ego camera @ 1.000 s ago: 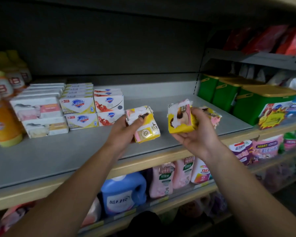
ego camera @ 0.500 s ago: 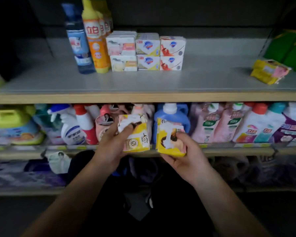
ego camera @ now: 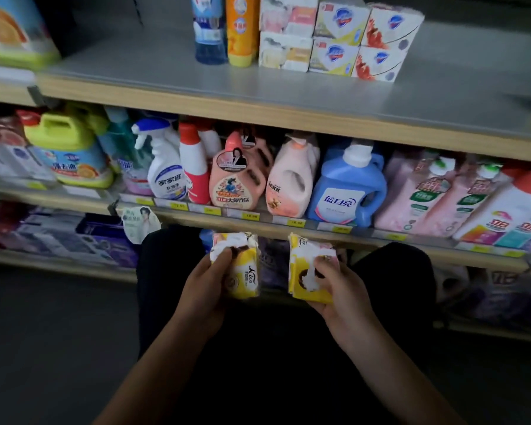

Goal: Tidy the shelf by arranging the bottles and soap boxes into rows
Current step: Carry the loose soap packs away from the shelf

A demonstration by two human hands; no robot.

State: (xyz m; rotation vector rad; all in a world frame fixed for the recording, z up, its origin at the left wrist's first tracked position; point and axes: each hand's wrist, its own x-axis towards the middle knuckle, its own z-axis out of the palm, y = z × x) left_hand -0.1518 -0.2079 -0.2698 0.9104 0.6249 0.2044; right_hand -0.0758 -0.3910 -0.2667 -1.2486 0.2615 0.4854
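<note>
I have a yellow soap box in each hand, both held low in front of the bottom shelves and well below the grey upper shelf [ego camera: 166,72] where they belong. My left hand [ego camera: 207,286] grips the left soap box [ego camera: 242,265] with the thumb pressed onto its torn white top; my right hand [ego camera: 337,289] grips the right soap box [ego camera: 307,271] the same way, fingers wrapped under it. Up on the shelf, the stacked soap boxes [ego camera: 334,38] sit two high in three columns, touching one another, with the orange bottle [ego camera: 242,29] and the blue bottle [ego camera: 207,29] just to their left. The sensible move, I judge, is to raise both boxes and set them on the bare shelf just right of that stack, faces forward, front edges level with the red-printed boxes. The packaging looks ripped and soft, so I would hold by the firm sides rather than squeeze the torn tops, and place one at a time so I do not knock the stack.
</note>
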